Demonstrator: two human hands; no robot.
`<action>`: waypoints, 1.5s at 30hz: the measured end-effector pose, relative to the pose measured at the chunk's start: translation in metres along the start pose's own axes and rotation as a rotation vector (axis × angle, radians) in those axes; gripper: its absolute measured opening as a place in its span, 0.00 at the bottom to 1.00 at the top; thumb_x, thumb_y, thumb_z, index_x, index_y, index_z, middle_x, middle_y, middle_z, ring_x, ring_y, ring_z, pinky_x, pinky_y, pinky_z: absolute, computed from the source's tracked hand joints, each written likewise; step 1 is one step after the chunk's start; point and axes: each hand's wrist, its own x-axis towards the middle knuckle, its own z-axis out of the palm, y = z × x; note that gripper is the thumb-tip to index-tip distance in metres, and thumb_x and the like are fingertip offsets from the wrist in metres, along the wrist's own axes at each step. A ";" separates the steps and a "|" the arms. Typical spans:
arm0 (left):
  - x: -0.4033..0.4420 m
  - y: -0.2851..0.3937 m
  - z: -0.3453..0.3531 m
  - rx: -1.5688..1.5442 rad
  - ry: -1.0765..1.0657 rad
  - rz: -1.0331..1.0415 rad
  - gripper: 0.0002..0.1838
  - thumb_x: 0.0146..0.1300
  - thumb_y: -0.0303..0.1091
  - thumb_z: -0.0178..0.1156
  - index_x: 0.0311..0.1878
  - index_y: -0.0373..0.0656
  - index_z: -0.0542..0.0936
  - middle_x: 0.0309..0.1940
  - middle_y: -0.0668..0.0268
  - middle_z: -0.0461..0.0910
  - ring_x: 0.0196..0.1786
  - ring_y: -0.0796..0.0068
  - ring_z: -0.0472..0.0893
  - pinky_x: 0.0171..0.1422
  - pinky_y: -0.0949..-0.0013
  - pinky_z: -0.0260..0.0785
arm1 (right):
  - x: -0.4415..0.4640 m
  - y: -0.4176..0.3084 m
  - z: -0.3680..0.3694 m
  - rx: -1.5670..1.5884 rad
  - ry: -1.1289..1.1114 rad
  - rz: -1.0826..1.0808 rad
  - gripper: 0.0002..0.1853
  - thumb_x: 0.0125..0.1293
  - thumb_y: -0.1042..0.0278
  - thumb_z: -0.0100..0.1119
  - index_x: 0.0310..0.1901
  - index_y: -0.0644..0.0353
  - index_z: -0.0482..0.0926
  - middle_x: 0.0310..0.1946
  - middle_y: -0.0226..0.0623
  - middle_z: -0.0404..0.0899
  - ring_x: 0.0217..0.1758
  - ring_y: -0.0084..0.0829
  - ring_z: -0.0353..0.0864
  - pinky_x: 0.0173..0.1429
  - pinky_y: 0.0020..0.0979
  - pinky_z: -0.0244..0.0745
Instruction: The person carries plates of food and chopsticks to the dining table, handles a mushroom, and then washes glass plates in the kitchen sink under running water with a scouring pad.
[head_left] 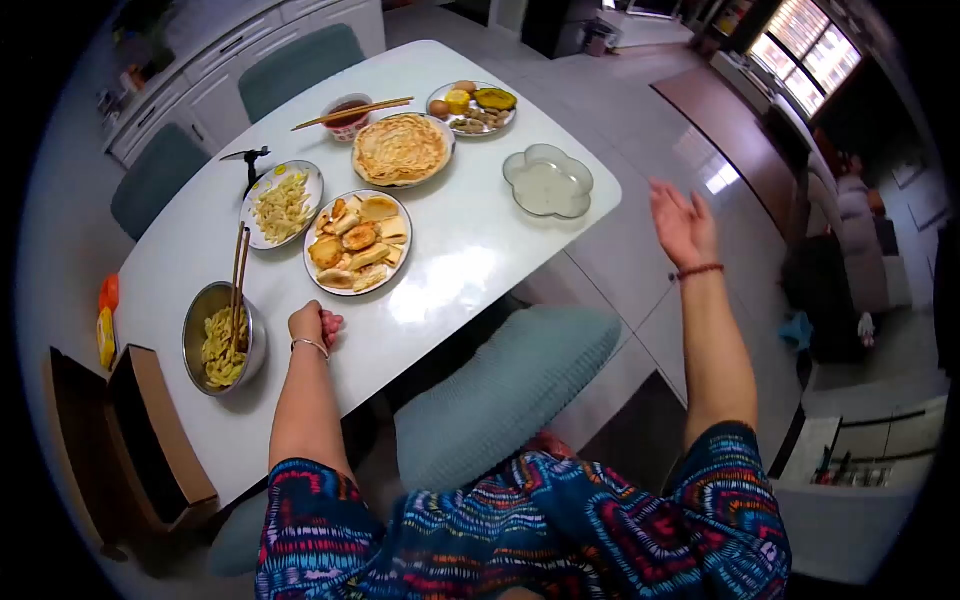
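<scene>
My left hand (315, 325) rests at the table's edge with its fingers curled in, and nothing shows in it. Just beyond it is a plate of browned, flat food pieces (358, 243). To its left stands a metal pot (254, 352) of yellowish food with chopsticks (239, 275) in it. My right hand (687, 228) is held out past the table's right side, palm turned up, fingers apart and holding nothing. Nearest to it on the table is a clear flower-shaped dish (548, 180).
The white table (470, 250) also bears a stack of flatbreads (402, 149), a plate of pale strips (283, 205), a bowl (348, 115) with chopsticks across it, and a mixed plate (473, 107). A cardboard box (160, 430) is at left; a green-grey chair (500, 395) stands before me.
</scene>
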 end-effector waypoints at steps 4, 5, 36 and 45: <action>-0.024 -0.009 0.006 -0.032 -0.034 0.064 0.08 0.52 0.31 0.45 0.21 0.38 0.68 0.15 0.56 0.75 0.11 0.76 0.70 0.10 0.78 0.57 | -0.152 -0.072 -0.149 0.146 0.276 -0.192 0.16 0.64 0.64 0.41 0.46 0.70 0.64 0.48 0.51 0.68 0.52 0.40 0.68 0.56 0.37 0.66; -0.029 -0.014 0.008 -0.020 -0.044 0.082 0.08 0.52 0.31 0.45 0.21 0.38 0.68 0.15 0.56 0.75 0.11 0.76 0.70 0.10 0.78 0.57 | -0.190 -0.084 -0.196 0.167 0.406 -0.289 0.16 0.64 0.64 0.41 0.46 0.70 0.64 0.46 0.49 0.69 0.50 0.39 0.69 0.56 0.37 0.66; -0.591 -0.204 0.835 0.524 -0.722 0.537 0.10 0.57 0.34 0.49 0.40 0.42 0.66 0.23 0.60 0.72 0.19 0.70 0.73 0.16 0.72 0.63 | -0.588 -0.637 -0.628 0.806 1.144 -0.831 0.07 0.58 0.71 0.51 0.35 0.65 0.73 0.30 0.39 0.76 0.29 0.31 0.77 0.32 0.26 0.76; -0.657 -0.305 1.218 0.811 -0.899 0.347 0.09 0.54 0.32 0.48 0.38 0.41 0.66 0.21 0.58 0.72 0.16 0.69 0.72 0.13 0.70 0.62 | -0.604 -0.700 -0.748 1.101 1.491 -0.928 0.07 0.58 0.71 0.50 0.24 0.62 0.70 0.16 0.34 0.69 0.18 0.32 0.69 0.20 0.29 0.71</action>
